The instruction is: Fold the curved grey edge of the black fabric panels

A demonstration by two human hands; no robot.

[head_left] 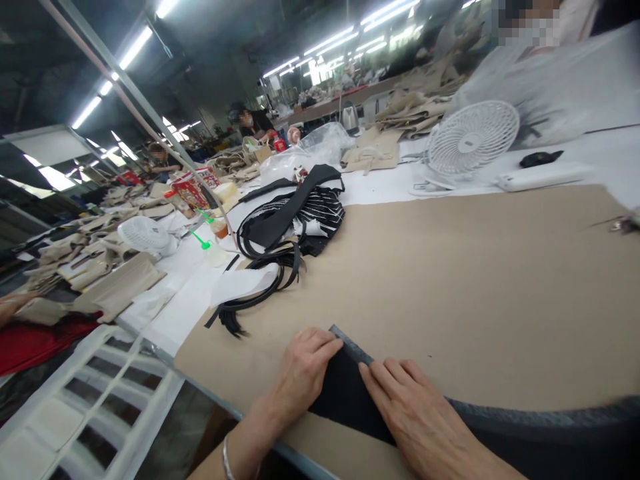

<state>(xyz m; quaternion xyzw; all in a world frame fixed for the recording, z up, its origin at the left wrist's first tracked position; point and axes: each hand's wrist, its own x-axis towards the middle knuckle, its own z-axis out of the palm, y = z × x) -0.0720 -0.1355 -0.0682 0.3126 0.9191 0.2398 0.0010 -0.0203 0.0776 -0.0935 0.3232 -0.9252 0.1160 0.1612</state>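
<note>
A long black strip of sheet material [350, 393] with a grey, mottled edge lies on the brown table covering near me. It runs under my hands and curves away to the lower right. My left hand [307, 367] pinches the strip's far end, thumb and fingers pressed together at its corner. Just to the right, my right hand [410, 407] bears down on the same strip, fingers bent over the grey edge. Its thumb and fingertips grip along that edge, and the palm covers part of the black surface.
Brown sheeting [480, 287] covers the table. Beyond my left hand lies a pile of black strips and striped fabric [310, 213]. A white fan [473, 140] stands at the back right, green-tipped bottles [205, 245] at the left. A white rack [95, 407] is beside the table; people work further off.
</note>
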